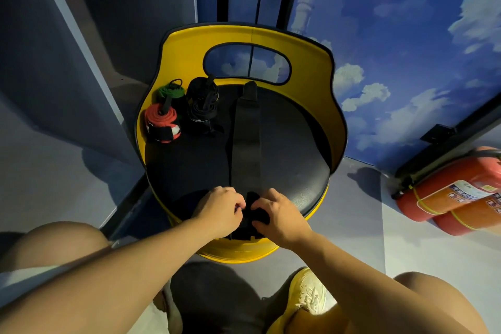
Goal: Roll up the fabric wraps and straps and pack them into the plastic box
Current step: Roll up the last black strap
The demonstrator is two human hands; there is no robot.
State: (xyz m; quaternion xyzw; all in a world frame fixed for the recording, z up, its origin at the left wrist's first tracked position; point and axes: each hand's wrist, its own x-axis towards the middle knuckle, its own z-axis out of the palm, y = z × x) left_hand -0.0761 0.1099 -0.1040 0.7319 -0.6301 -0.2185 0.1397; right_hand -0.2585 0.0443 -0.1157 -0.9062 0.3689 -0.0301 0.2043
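Both hands are curled on the near end of a black strap [245, 127]: the left hand [219, 210] and right hand [279, 214] pinch the small started roll [250, 215] at the seat's [295, 149] front edge. Beyond, the strap is laid flat toward the yellow backrest [187, 43], beside three finished rolls [162, 123]. If tension is lost, the roll could loosen or skew; no plastic box is seen.

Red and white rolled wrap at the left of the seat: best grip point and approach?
Take the red and white rolled wrap round its middle, over the black band, coming from above and the right. It stands on end against the yellow seat wall, which blocks the left; a black roll crowds its far right.
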